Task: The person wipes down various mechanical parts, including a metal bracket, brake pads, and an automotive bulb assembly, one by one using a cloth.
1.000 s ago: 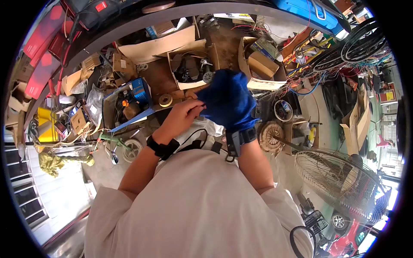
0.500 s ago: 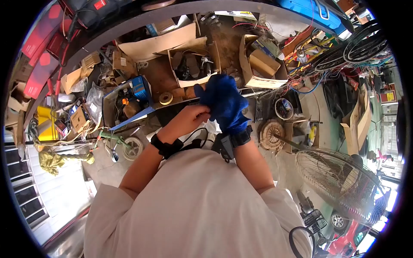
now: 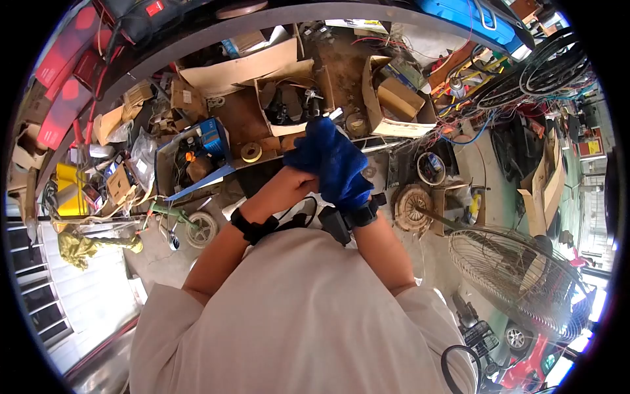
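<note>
A blue glove [image 3: 336, 161] covers my right hand [image 3: 341, 174], held in front of my chest. The fingers under its bunched fabric are hard to make out. My bare left hand [image 3: 289, 187] is closed against the glove's left side, its fingertips partly hidden by the blue fabric. Black straps circle both wrists; a small black box [image 3: 335, 225] is fixed at the right one. Just beyond the hands stands an open cardboard box [image 3: 298, 125] with dark metal parts. A roll of tape [image 3: 251, 152] lies to the left of it.
A blue-sided box [image 3: 213, 134] of parts stands left, another cardboard box [image 3: 407, 125] right. A dark curved bar [image 3: 262, 21] crosses the top. To the right are a wire-caged fan [image 3: 512, 276], a round rusty disc [image 3: 413, 207] and tangled cables [image 3: 551, 72]. A small wheel [image 3: 201, 228] is lower left.
The gloved right hand has shifted slightly left and down, and its blue fabric now bends over toward the left hand. My left hand stays against the glove, with its fingertips more covered.
</note>
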`<state>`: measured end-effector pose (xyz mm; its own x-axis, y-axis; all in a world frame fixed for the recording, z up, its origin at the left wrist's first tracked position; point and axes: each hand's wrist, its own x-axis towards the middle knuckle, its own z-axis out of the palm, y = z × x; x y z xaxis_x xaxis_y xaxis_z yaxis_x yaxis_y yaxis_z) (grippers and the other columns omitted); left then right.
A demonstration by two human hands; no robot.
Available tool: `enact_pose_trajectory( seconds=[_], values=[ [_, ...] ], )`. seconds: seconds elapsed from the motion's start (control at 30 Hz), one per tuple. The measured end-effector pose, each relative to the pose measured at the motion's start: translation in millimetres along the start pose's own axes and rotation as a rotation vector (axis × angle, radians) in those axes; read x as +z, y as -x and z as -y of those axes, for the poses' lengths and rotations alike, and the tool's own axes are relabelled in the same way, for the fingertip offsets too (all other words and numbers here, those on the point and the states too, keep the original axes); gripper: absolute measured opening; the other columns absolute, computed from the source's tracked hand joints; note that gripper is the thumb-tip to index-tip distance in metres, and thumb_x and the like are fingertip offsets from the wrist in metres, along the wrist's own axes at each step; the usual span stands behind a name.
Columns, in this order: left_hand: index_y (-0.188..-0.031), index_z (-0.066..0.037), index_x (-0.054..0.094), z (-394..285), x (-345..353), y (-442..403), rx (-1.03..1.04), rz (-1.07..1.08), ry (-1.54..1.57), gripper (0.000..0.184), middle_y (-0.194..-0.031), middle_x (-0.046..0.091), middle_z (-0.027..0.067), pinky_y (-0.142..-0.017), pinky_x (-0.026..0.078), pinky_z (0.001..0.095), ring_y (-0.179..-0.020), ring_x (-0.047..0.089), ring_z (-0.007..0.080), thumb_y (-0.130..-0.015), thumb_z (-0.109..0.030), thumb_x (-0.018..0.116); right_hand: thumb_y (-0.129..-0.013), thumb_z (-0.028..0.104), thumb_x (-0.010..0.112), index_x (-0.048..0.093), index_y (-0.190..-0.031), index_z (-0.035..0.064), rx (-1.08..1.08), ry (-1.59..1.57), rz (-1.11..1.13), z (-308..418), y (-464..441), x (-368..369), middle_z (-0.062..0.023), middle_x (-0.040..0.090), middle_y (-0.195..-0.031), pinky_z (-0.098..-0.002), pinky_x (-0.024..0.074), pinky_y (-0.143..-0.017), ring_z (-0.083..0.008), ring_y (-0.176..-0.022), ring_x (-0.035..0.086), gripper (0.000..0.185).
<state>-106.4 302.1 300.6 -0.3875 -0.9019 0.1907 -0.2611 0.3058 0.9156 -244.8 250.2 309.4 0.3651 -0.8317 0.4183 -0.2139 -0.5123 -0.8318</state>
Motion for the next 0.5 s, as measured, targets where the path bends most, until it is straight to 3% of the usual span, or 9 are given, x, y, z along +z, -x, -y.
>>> enact_pose_trajectory(
  seconds=[0.1, 0.2, 0.3, 0.4, 0.5],
  values=[
    [-0.091, 0.001, 0.063, -1, -6, 2, -0.136, 0.127, -0.080, 0.011, -0.081, 0.065, 0.0141, -0.067, 0.048, 0.0315, -0.074, 0.064, 0.0238, -0.084, -0.006, 0.060, -0.080, 0.017, 0.064, 0.056, -0.099, 0.0038, 0.117, -0.122, 0.017, -2, 1, 1, -0.0130, 0.057, -0.090, -0.0364, 0.0470, -0.071, -0.0322, -0.082, 0.057, 0.024],
    [-0.091, 0.002, 0.062, 0, -4, -1, -0.114, 0.000, -0.070, 0.011, -0.079, 0.064, 0.0153, -0.066, 0.048, 0.0324, -0.072, 0.063, 0.0262, -0.084, -0.006, 0.060, -0.081, 0.019, 0.061, 0.057, -0.102, 0.0038, 0.195, -0.283, -0.025, 27, -7, -11, -0.0141, 0.057, -0.090, -0.0389, 0.0471, -0.073, -0.0343, -0.084, 0.057, 0.026],
    [-0.089, 0.003, 0.061, -8, -5, 0, -0.179, -0.150, -0.037, 0.009, -0.081, 0.064, 0.0169, -0.066, 0.048, 0.0338, -0.072, 0.063, 0.0291, -0.084, -0.005, 0.059, -0.083, 0.017, 0.057, 0.057, -0.103, 0.0031, -0.140, 0.059, 0.115, 12, -8, -12, -0.0155, 0.058, -0.093, -0.0399, 0.0470, -0.074, -0.0352, -0.085, 0.057, 0.025],
    [-0.087, 0.002, 0.061, -4, -5, 1, -0.167, -0.072, -0.130, 0.009, -0.082, 0.064, 0.0176, -0.065, 0.049, 0.0348, -0.073, 0.063, 0.0300, -0.084, -0.006, 0.058, -0.083, 0.015, 0.055, 0.057, -0.102, 0.0024, -0.320, 0.417, 0.084, -6, -7, -4, -0.0173, 0.059, -0.096, -0.0408, 0.0467, -0.077, -0.0358, -0.088, 0.057, 0.023],
    [-0.088, 0.002, 0.061, 1, -2, 2, -0.061, -0.006, -0.199, 0.010, -0.083, 0.064, 0.0179, -0.065, 0.049, 0.0356, -0.075, 0.063, 0.0316, -0.084, -0.006, 0.058, -0.084, 0.021, 0.058, 0.057, -0.102, 0.0036, -0.158, 0.397, 0.037, -32, 1, 3, -0.0165, 0.060, -0.096, -0.0385, 0.0480, -0.072, -0.0340, -0.083, 0.059, 0.025]
  ],
)
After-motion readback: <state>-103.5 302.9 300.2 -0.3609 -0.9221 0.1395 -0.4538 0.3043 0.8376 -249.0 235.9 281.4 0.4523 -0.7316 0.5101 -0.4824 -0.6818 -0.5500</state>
